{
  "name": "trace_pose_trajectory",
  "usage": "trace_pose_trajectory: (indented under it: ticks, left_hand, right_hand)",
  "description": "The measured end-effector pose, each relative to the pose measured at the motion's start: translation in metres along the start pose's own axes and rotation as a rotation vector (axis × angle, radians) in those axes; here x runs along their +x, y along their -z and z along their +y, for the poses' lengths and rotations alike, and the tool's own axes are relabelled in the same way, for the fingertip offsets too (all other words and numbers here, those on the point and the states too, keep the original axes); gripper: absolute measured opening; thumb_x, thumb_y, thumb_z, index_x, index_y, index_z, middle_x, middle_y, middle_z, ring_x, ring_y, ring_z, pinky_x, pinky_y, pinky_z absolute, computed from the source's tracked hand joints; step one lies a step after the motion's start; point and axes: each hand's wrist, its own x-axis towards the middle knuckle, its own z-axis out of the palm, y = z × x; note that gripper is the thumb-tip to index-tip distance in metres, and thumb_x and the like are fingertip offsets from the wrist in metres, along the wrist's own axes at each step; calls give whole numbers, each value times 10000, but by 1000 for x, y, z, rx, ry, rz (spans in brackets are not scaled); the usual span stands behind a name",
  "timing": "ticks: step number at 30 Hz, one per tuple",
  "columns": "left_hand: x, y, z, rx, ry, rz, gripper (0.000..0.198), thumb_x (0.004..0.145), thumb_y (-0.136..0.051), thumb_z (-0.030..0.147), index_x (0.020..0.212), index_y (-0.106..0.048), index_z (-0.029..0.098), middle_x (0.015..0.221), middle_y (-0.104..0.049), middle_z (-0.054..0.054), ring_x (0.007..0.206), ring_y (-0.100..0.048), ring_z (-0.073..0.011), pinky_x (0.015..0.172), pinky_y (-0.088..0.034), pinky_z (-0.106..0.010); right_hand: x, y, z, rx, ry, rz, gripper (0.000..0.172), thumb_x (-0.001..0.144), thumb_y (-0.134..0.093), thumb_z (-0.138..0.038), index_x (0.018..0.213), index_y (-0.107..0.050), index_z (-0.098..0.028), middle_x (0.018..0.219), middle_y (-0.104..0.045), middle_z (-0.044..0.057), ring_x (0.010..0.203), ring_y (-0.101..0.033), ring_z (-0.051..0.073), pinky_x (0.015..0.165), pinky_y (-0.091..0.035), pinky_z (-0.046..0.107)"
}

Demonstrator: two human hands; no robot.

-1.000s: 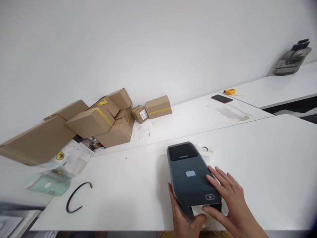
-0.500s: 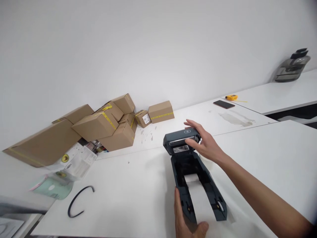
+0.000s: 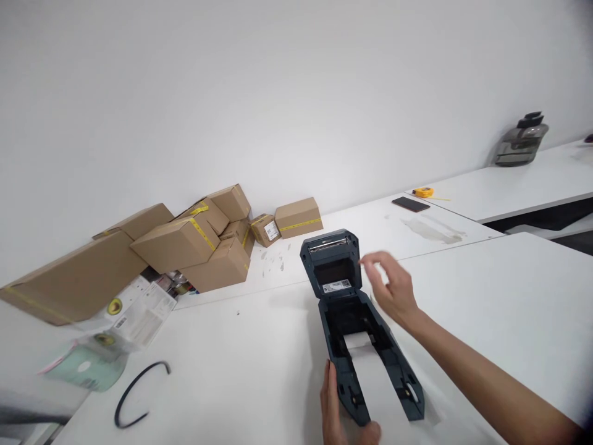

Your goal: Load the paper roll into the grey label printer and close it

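A dark blue label printer [image 3: 345,364] stands on the white table with its lid [image 3: 331,262] raised and tilted back. A white paper strip [image 3: 377,386] runs from inside it over the near end. My left hand [image 3: 340,411] grips the near left corner of the printer, its thumb by the paper strip and the near edge. My right hand [image 3: 391,284] is just right of the raised lid, thumb and index finger bent together at the lid's edge; whether they pinch the edge or only touch it is unclear.
Several cardboard boxes [image 3: 176,247] are piled against the wall at left. Plastic packets [image 3: 139,315] and a black curved band [image 3: 123,398] lie nearer. Toward the back right are a phone [image 3: 411,204], a yellow tape measure [image 3: 422,192] and a dark bottle [image 3: 521,142].
The lid has swung further back, showing its inner side. My right hand has left the lid's top and moved to its right side, fingers drawn together. My left hand stays on the printer.
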Motion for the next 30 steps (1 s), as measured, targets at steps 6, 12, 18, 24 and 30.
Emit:
trace_pose_trajectory:
  ticks: [6,12,18,24,30]
  left_hand:
    - [52,15,53,47,13,85,633,930,-479,548,1454,-433,196,1566,-418,-137,1421,-424,-296,1149,-379,-404]
    - [119,-4,84,213,27,-37,802,889,-594,457,1548,-260,145,1588,-380,-183,1458,-380,-305,1159,-351,-408]
    - [125,-11,72,303,-45,-42,725,935,-497,376,1561,-222,135,1564,-430,-170,1409,-460,-294,1133,-368,-405]
    - [122,-10,74,313,-63,-54,684,966,-421,376,1575,-198,160,1605,-373,-132,1427,-435,-292,1129,-359,-395]
    - [123,-10,74,312,5,-75,683,972,-411,413,1578,-188,190,1602,-382,-124,1418,-445,-301,1120,-378,-412]
  right_hand:
    - [-70,10,21,-363,291,-955,290,910,-471,-119,880,-733,-240,817,-750,52,898,-678,240,1053,-394,498]
    - [-86,-9,25,-467,392,-1169,230,756,-578,-88,743,-772,-210,691,-739,78,911,-665,283,1175,-179,564]
    - [-78,-6,16,-406,362,-1244,140,824,-648,-223,853,-776,-174,829,-751,107,950,-666,303,1079,-339,562]
    - [-45,47,10,136,34,-1219,262,914,-606,-498,1031,-729,-299,1006,-702,23,992,-650,223,924,-490,371]
    - [-74,132,54,390,-494,-916,467,807,-652,-672,1047,-698,-274,1080,-678,77,1013,-636,283,883,-513,415]
